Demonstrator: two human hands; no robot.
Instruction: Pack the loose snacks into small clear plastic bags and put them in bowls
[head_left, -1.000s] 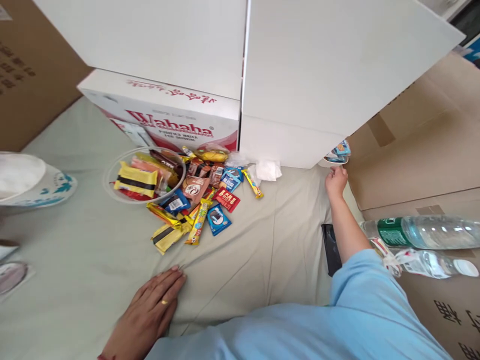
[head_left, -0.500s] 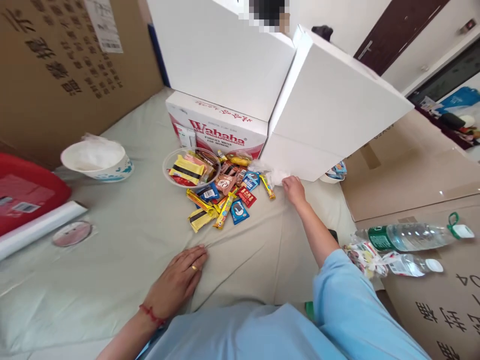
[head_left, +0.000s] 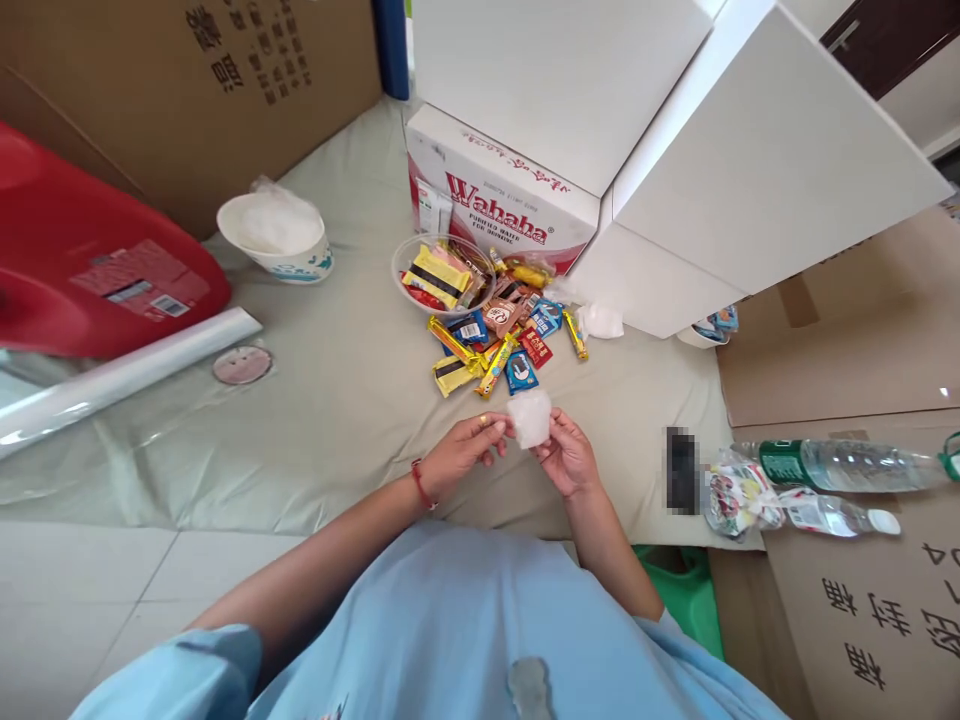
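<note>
The left hand (head_left: 463,455) and right hand (head_left: 571,460) pinch a white, squarish, thin-looking plastic bundle (head_left: 529,418), which uneven pulling could tear

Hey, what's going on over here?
A person in a light blue shirt holds a small, translucent white piece, perhaps folded plastic. The right hand pinches one edge; the left hand meets the opposite edge. Just beyond lie wrapped snacks, some loose on the cloth, others in a clear round bowl by the Wahaha carton.
</note>
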